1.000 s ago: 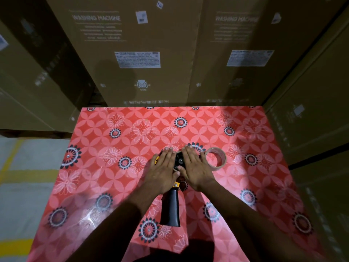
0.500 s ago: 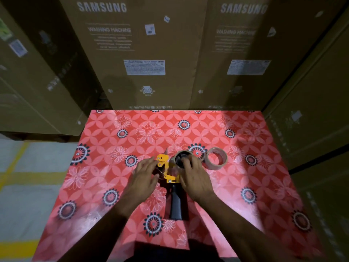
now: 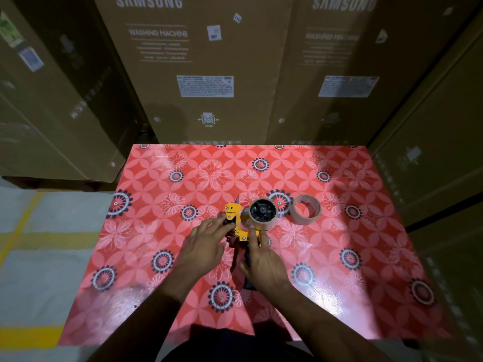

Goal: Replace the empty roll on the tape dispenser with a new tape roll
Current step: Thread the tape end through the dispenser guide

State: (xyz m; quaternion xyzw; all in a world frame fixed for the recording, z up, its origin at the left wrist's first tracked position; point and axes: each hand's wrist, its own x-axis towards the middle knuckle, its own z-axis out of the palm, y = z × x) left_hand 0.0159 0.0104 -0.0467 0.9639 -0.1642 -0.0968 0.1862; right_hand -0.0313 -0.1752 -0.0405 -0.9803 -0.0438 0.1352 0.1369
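A yellow tape dispenser (image 3: 236,223) lies near the middle of the table (image 3: 366,270), its spool (image 3: 262,211) carrying a thin core. The new tape roll (image 3: 306,209) lies just beside it, toward the right edge. The left hand (image 3: 206,246) pinches the dispenser's black knob; the right hand (image 3: 264,259) is spread over the handle, forefinger reaching to the spool.

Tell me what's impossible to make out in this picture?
Head view only:
- Tape dispenser handle: mostly hidden under the right hand.
- Dispenser parts under the left hand: covered by fingers.
- Roll on the dispenser: remaining tape unclear.
- Carton fine print: too small.
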